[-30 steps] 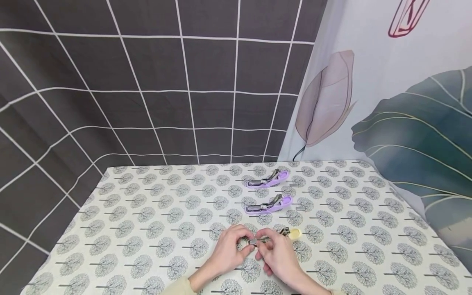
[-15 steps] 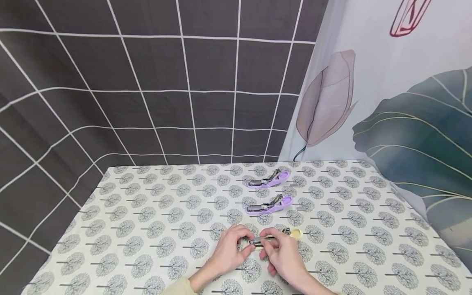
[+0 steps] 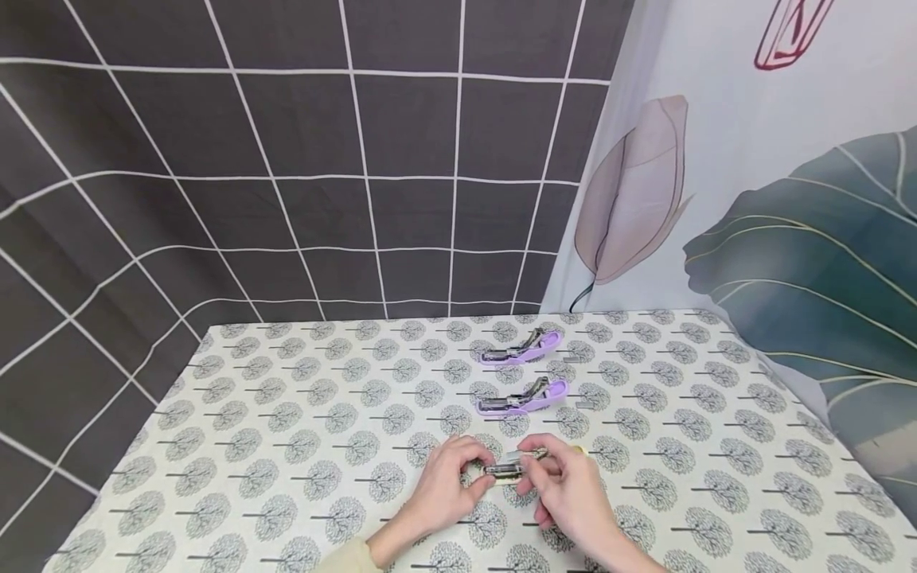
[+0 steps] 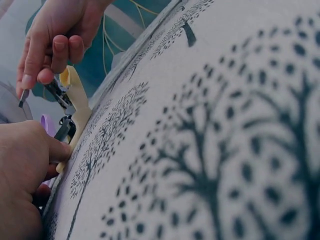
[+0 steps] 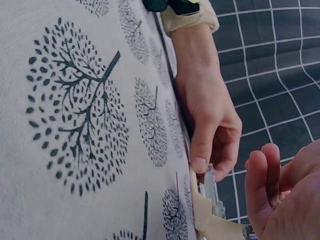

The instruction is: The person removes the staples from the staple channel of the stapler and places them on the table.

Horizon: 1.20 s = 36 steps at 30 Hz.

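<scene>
A cream-yellow stapler [image 3: 505,471] lies on the cloth with its top swung open; its body shows side-on in the left wrist view [image 4: 78,97]. My left hand [image 3: 449,481] pinches its front end between thumb and fingers. Just above the stapler, my right hand [image 3: 571,492] pinches a short grey strip, apparently staples [image 4: 23,98], between thumb and forefinger, apart from the stapler. That hand covers much of the stapler's rear in the head view. In the right wrist view, the left thumb presses beside the stapler's metal channel [image 5: 210,187].
Two purple staplers, a nearer one [image 3: 523,399] and a farther one [image 3: 521,350], lie opened behind my hands. A small grey strip [image 3: 584,405] rests right of the nearer one, another [image 3: 570,360] by the farther. A dark checked curtain [image 3: 401,207] hangs behind the table.
My right hand has slid right along the stapler and lifted the grey strip from near the left fingertips. The left hand has kept its hold in the same place.
</scene>
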Tool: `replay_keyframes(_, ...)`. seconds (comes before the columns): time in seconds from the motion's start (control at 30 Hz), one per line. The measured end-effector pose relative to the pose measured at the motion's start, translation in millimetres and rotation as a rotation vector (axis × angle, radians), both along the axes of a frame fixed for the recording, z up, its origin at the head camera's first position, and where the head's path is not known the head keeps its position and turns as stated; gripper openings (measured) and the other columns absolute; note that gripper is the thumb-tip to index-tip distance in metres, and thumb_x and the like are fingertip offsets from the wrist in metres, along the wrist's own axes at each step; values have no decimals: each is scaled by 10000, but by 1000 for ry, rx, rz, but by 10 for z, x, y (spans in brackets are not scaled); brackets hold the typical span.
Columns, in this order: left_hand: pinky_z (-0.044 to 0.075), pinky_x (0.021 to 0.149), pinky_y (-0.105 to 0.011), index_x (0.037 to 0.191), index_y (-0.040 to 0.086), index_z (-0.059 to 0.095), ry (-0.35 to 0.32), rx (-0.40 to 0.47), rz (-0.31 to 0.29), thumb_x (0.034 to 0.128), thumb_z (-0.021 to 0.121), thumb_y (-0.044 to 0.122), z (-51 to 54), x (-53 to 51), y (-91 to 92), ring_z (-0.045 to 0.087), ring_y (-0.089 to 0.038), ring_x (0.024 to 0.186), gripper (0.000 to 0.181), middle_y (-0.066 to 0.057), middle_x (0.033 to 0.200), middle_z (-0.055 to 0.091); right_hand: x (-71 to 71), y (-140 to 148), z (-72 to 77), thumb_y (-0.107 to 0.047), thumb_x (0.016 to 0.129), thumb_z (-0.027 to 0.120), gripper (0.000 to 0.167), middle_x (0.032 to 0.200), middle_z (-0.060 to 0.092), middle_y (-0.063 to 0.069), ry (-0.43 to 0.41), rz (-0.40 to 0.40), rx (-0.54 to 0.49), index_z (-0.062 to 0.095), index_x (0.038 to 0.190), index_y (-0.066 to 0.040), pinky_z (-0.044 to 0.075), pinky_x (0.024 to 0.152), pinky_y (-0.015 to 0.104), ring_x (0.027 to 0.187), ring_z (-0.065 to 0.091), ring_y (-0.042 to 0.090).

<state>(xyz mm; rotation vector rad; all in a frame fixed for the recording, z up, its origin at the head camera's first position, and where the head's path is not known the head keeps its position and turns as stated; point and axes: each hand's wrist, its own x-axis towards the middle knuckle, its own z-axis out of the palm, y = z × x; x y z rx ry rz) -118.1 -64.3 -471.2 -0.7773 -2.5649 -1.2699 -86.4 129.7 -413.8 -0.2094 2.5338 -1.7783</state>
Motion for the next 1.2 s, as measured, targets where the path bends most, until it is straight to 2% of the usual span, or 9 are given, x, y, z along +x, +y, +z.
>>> replay_keyframes(0.43,381,719,-248,914,168,711,-5,7,-4,769,803,49,-2,19,-1,479,-48,750,209,143,882,635,28,207,57,3,953,621,210,699,672,105,-75,-48,-100,621,1163,8,508,398,373,400,531,155)
replay_keyframes(0.83,379,714,-243,908,165,705,4,3,-4,765,804,49,-24,22,-4,468,-43,735,209,137,879,633,59,339,78,17,956,600,212,720,663,155,-84,-113,-144,622,1166,8,511,413,349,420,531,176)
replay_keyframes(1.07,386,712,-241,908,152,703,15,12,-11,764,804,41,-16,17,-2,472,-51,734,208,117,871,636,41,458,84,18,948,611,220,705,673,114,-15,-147,-80,635,1165,-12,507,411,339,413,531,197)
replay_keyframes(1.2,446,819,-341,920,154,704,11,2,-9,770,802,46,-12,7,7,492,-47,770,210,123,904,649,23,528,83,4,956,608,235,710,680,93,-15,-177,-53,631,1188,-25,509,419,336,422,535,210)
